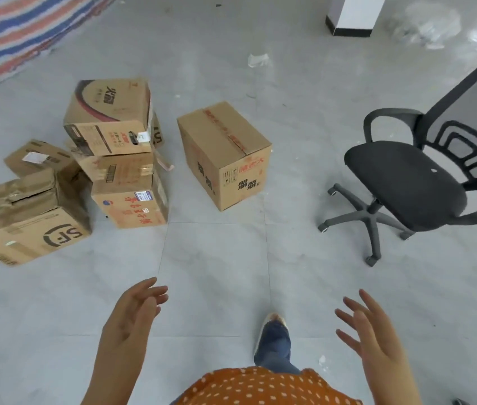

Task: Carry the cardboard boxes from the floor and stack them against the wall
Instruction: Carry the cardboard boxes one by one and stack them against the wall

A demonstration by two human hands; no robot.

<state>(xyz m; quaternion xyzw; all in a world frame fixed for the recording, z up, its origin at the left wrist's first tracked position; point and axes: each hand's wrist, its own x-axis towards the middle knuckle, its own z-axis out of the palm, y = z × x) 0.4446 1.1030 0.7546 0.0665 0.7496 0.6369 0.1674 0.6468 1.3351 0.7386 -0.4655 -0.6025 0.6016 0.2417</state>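
Several cardboard boxes lie on the grey tiled floor ahead of me. A single taped box [225,153] stands alone in the middle. To its left, a printed box [108,118] tops a leaning pile over a box with red writing [132,206]. A big SF box [24,220] and a smaller box [38,159] sit at the far left. My left hand [132,314] and my right hand [368,331] are raised with fingers spread, holding nothing, well short of the boxes.
A black mesh office chair [418,182] on castors stands to the right. A striped tarpaulin [12,33] covers the far left floor. A white pillar base [351,21] and clear plastic wrap [430,24] lie at the back right. My foot [272,331] steps forward.
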